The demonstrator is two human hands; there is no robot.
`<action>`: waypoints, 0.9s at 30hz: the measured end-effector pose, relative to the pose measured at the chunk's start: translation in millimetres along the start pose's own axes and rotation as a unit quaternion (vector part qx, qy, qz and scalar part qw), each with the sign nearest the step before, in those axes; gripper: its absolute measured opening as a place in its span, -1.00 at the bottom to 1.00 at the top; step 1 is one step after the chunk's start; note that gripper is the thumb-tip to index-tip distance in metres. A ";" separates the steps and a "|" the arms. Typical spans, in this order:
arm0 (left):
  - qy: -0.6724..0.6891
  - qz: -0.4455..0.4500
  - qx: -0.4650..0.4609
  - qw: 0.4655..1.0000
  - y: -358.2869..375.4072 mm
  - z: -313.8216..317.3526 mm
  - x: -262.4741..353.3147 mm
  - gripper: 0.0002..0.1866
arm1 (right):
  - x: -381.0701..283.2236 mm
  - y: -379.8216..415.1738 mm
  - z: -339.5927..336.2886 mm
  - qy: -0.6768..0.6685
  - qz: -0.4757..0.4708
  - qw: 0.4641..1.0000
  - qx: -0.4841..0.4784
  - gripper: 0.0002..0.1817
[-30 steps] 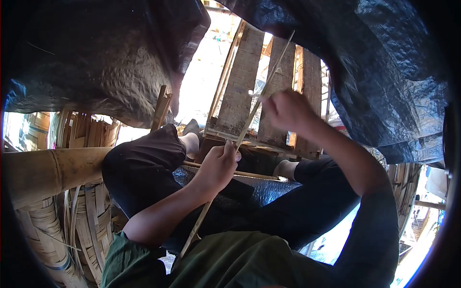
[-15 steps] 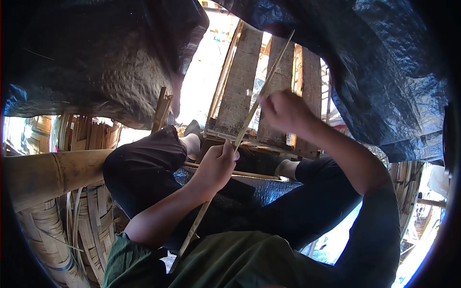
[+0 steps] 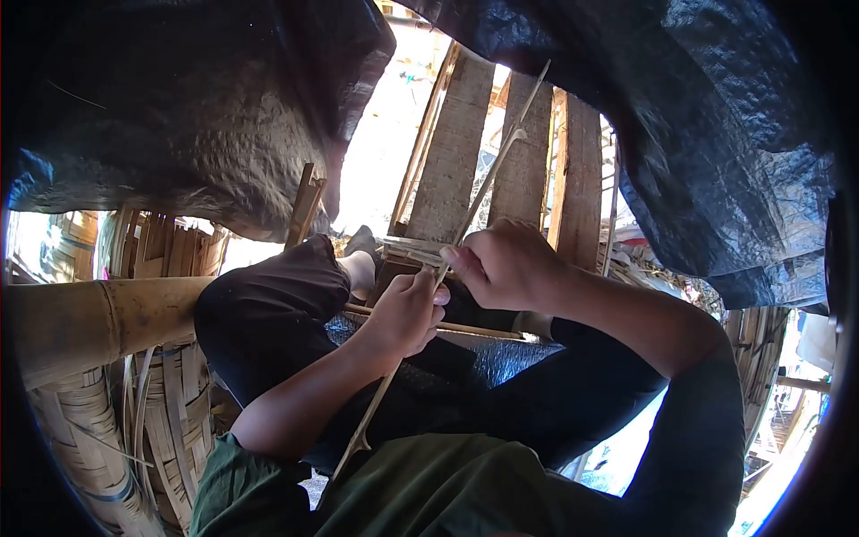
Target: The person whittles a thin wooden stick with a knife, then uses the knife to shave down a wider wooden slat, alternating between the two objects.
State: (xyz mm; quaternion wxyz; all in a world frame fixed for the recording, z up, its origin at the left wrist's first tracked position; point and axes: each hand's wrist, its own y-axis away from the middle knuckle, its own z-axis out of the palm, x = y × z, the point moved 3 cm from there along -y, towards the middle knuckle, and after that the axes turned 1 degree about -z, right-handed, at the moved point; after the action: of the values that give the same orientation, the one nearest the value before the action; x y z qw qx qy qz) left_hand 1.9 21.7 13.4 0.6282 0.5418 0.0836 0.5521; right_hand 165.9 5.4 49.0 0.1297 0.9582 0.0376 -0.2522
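A long thin bamboo strip (image 3: 488, 183) runs diagonally from the upper middle down to the green shirt at my waist. My left hand (image 3: 408, 313) is wrapped round it near its middle. Just above, my right hand (image 3: 506, 264) is closed with thumb and fingers pressed together beside the strip, and a pale blade-like piece (image 3: 413, 246) sticks out leftward from it. The grip on that piece is partly hidden by the fingers. Small curled shavings or nodes show on the strip above and below my hands.
Ahead stands a slatted wooden board structure (image 3: 450, 148). Dark plastic sheeting (image 3: 206, 107) hangs on both sides. A thick bamboo pole (image 3: 107, 322) lies at the left above woven bamboo baskets (image 3: 98, 438). My legs are bent in dark trousers (image 3: 268, 300).
My right hand has moved down and left along the strip, close to my left hand. The pale piece now shows clearly. My left hand has hardly moved.
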 end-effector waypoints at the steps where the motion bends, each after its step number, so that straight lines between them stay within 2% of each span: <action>1: -0.001 -0.003 -0.001 1.000 -1.5 -0.5 -0.4 -0.58 | -3.1 1.8 2.0 0.015 -0.034 0.999 0.023 -0.42; 5: 0.017 0.004 -0.009 1.000 -4.2 -1.1 2.0 -0.61 | 3.7 -5.7 -7.1 -0.043 -0.038 0.998 0.028 -0.44; 7: 0.010 0.005 -0.014 1.000 -1.5 -0.7 6.7 -0.63 | 3.1 -7.5 -10.4 0.017 -0.016 1.000 0.007 -0.49; 15: 0.039 -0.038 -0.083 0.995 -4.6 -5.6 8.1 -0.68 | 1.1 -10.5 -9.2 0.056 -0.022 0.997 0.041 -0.49; 18: 0.048 -0.032 -0.079 0.995 0.4 -2.4 11.9 -0.72 | 0.6 -9.7 -6.2 0.049 -0.022 0.997 0.064 -0.52; 23: 0.042 -0.020 -0.075 0.996 -0.7 -4.8 11.2 -0.69 | -4.1 -8.0 -8.2 0.047 -0.023 0.995 0.085 -0.55; 26: 0.021 -0.014 -0.060 0.998 -3.5 -6.8 7.3 -0.67 | -1.0 -9.1 -12.3 0.069 -0.059 0.988 0.124 -0.50; 27: 0.003 -0.010 -0.050 0.999 -3.5 -7.8 7.2 -0.67 | 9.6 -13.8 -18.4 0.087 0.010 0.990 0.110 -0.46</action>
State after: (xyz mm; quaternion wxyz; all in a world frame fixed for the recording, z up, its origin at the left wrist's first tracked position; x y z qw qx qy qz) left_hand 1.3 32.7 11.1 0.6595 0.5073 0.0635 0.5511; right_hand 181.1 23.8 56.6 0.0220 0.9853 0.0115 -0.1692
